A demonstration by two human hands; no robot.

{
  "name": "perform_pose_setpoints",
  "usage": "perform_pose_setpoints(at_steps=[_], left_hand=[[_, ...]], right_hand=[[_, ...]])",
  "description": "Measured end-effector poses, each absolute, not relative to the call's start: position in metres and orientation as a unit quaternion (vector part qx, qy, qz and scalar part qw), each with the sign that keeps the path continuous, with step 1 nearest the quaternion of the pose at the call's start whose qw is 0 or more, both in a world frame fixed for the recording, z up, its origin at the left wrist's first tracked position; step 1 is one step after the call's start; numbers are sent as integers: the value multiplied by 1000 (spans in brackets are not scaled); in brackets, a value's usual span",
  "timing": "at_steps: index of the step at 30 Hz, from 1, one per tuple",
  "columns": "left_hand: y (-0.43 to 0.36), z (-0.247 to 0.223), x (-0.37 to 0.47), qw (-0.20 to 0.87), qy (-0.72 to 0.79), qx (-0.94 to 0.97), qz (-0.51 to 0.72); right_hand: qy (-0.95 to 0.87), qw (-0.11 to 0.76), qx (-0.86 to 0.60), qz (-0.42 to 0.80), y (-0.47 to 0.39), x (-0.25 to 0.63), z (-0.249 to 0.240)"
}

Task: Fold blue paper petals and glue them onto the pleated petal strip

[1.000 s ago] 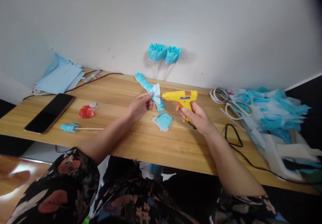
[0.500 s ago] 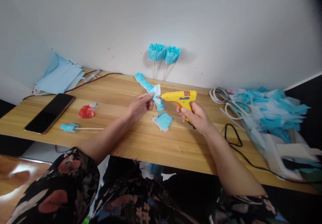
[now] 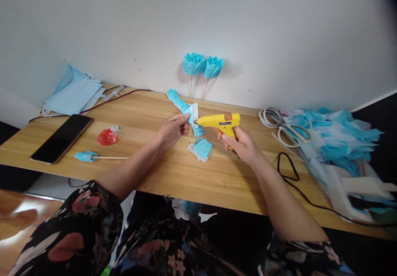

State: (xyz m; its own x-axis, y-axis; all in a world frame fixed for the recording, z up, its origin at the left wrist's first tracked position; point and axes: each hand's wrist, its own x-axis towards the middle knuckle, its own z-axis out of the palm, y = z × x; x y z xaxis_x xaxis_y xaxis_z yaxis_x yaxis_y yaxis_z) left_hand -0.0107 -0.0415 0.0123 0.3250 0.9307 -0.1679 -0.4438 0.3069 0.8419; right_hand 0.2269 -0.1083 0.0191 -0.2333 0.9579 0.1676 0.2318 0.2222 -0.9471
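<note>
Between the thumb and fingers of my left hand [image 3: 175,130] is a small blue-and-white fabric piece [image 3: 192,112]. My right hand [image 3: 240,143] is wrapped round the handle of a yellow glue gun [image 3: 218,121]. Its nozzle points left and is at the lower part of the piece; whether it touches I cannot tell. Behind my left hand a gathered blue strip [image 3: 176,99] runs along the table. Just below, some loose blue-and-white pieces [image 3: 202,149] lie on the wood. A stick with blue fabric at its end [image 3: 86,156] lies left of my left forearm.
Two blue fabric flowers [image 3: 193,64] on sticks lean against the wall. At left are face masks [image 3: 72,96], a phone [image 3: 62,138] and a red wrapped bundle [image 3: 107,136]. Scissors [image 3: 293,135], a blue fabric heap [image 3: 338,135] and a black cable [image 3: 305,199] lie at right.
The glue gun's nozzle has dropped slightly along the fabric piece, and the gun has tilted and shifted a little left. My left hand keeps its hold, nearly still.
</note>
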Motion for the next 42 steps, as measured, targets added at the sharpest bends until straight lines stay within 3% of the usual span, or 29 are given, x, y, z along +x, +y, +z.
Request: perform_pose_setpoints(at_steps=[7, 16, 42], left_hand=[[-41, 14, -12, 713, 344, 360, 494], [-42, 16, -13, 713, 340, 352, 502], [-41, 12, -14, 722, 349, 333, 496]], right_hand=[[-651, 409, -449, 455, -109, 232, 23], [-574, 482, -445, 491, -109, 231, 24], [-629, 430, -432, 483, -110, 226, 23]])
